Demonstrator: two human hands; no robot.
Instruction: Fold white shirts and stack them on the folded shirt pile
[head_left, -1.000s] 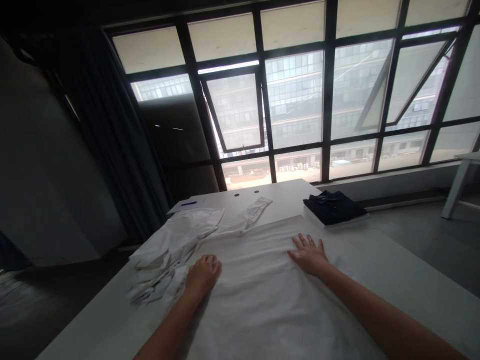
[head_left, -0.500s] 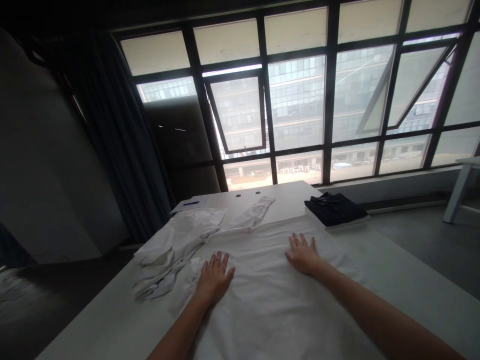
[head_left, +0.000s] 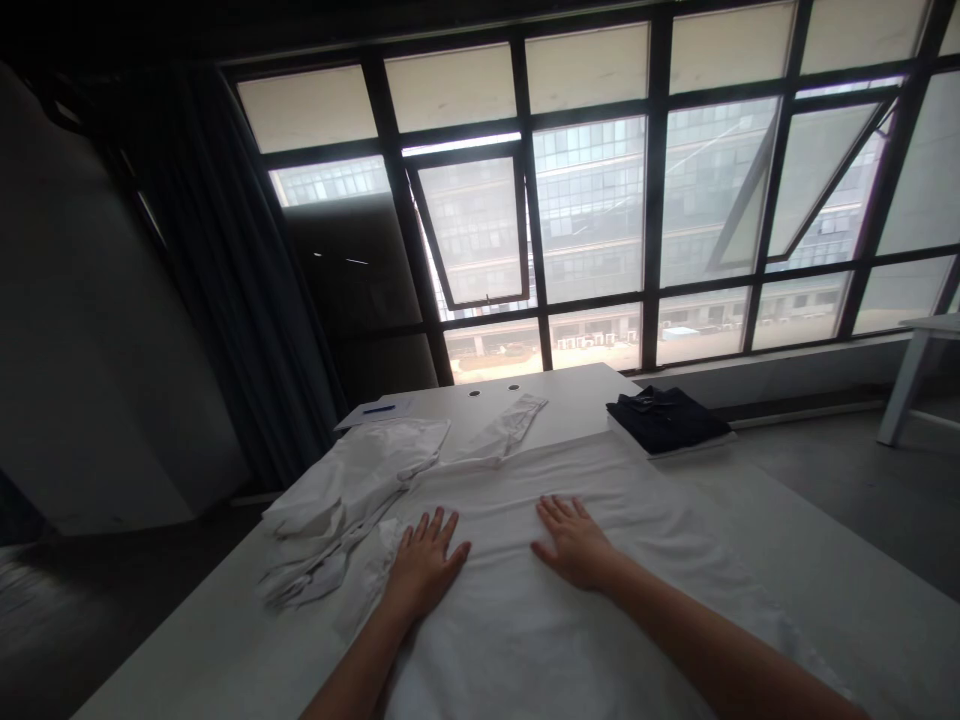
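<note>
White fabric (head_left: 517, 640) | left hand (head_left: 424, 565), right hand (head_left: 574, 545): flat, fingers apart | near edge out of frame

**Two hands resting flat on white cloth, head view.**

My left hand (head_left: 424, 565) and right hand (head_left: 574, 545) lie palm down, fingers spread, near each other on a smooth white cloth (head_left: 510, 640) that covers the near part of a white table (head_left: 570, 390). Left of my left hand lies a crumpled heap of white fabric (head_left: 337, 500). Ahead of my hands lies a narrow white sleeve-like strip (head_left: 499, 430). Farther ahead on the right sits a folded dark shirt (head_left: 664, 418); farther ahead on the left, a sheet of paper (head_left: 397, 405) with a blue pen (head_left: 379, 408).
</note>
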